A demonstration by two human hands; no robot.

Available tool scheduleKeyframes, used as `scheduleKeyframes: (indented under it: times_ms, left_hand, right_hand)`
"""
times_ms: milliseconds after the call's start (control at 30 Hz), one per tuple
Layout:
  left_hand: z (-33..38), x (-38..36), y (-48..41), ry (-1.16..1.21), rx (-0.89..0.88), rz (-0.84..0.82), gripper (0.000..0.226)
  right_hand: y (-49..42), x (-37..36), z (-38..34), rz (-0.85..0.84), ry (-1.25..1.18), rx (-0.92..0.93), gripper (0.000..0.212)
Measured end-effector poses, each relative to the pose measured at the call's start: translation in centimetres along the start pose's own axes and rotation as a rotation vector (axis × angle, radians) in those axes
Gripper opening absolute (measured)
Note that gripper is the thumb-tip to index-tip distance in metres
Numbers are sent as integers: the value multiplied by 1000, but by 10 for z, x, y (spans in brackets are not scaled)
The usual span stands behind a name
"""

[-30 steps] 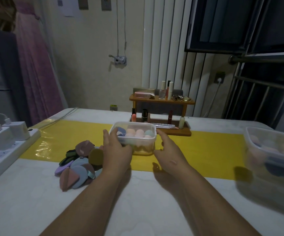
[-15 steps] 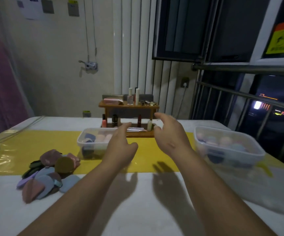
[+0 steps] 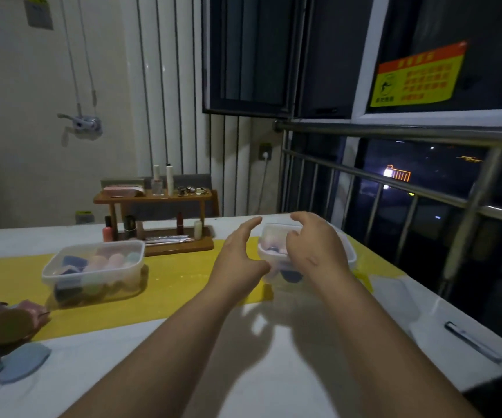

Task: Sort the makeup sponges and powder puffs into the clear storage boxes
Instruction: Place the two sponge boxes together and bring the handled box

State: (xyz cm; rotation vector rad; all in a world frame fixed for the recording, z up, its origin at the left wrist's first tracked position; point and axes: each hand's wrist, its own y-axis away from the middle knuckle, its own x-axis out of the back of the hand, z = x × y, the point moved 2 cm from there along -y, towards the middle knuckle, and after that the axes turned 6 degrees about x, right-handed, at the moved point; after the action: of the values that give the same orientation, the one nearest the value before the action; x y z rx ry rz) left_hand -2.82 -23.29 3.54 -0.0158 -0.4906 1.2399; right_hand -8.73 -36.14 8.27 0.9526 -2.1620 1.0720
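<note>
Now the clear box lies beside left hand, behind right hand.

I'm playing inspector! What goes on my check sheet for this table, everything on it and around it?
Surface: white table with a yellow runner.
Job's things: left clear box holding sponges; right clear box partly hidden by hands; powder puffs piled loose at the near left.
Clutter: wooden rack of cosmetics; pen at the right edge.
Hands: left hand open beside the right box; right hand curved over it, grip unclear.
Cables: white cable plugged into a wall socket.
Surroundings: metal railing across a dark window.
</note>
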Motion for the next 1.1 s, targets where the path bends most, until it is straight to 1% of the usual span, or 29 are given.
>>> scheduleKeyframes:
  times_ms: [100,200,267,367,500,633,733,833,900,1000,1067,1100]
  left_hand:
    - [3,-16,-1,5,11,-27,80]
    - [2,-27,0,13,16,-43,69]
    - [1,-31,3,19,17,-50,62]
    - [0,-30,5,10,15,-24,65]
    - [-5,-20,2,-48,-2,31,67]
    - [-20,10,-3,-114,-32,133,66]
    - [-41,43,-6,-167,-26,217,65]
    - [-63,70,-2,-238,0,254,64]
    - [-75,83,1,-347,13,289,62]
    - [-88,101,5,-678,3,370,62]
    - [-92,100,8,-860,27,356,62]
    - [-96,99,9,-910,45,360,62]
  right_hand:
    - [1,10,17,14,166,-32,49]
    - [5,16,32,48,300,-92,42]
    - [6,14,37,64,296,-123,40]
    - [6,5,37,109,229,-112,42]
    - [5,-4,30,114,186,-45,41]
    - [6,-21,8,58,26,155,35]
    - [9,-44,-15,-59,-59,286,40]
    - [9,-76,-34,-162,-51,330,46]
    - [10,-95,-41,-198,-62,326,47]
    - [10,-121,-47,-242,-77,324,44]
    - [12,-129,-44,-255,-94,310,43]
    - [12,-134,-44,-262,-100,304,42]
